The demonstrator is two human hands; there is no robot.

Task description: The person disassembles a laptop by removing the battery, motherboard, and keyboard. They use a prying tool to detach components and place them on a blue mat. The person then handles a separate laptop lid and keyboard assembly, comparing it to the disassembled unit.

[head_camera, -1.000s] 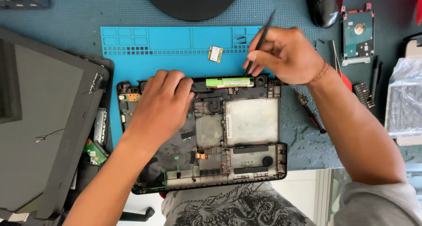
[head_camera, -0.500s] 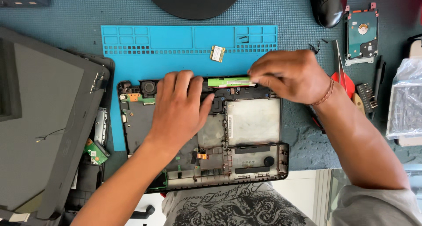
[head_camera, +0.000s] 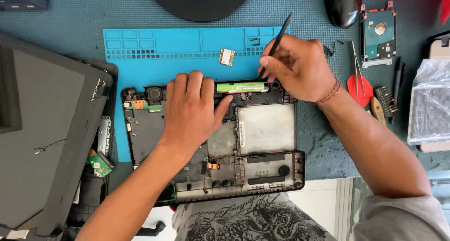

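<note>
Our right hand point(head_camera: 300, 65) just lifted back, pinching the black spudger point(head_camera: 276, 44) at the green stick point(head_camera: 242, 86), while our left hand point(head_camera: 192, 112) stays spread flat on the laptop base point(head_camera: 267, 128).

We see the laptop base point(head_camera: 267, 128) lying on the repair mat point(head_camera: 154, 48), the small card point(head_camera: 227, 56) on the mat behind it. The laptop lid point(head_camera: 42, 128) lies left; the hard drive point(head_camera: 378, 34) and mouse point(head_camera: 341, 4) lie far right.

Matt black plastic laptop base point(head_camera: 262, 175), smooth blue rubbery mat point(head_camera: 154, 58), rough teal table covering point(head_camera: 70, 16)
</note>
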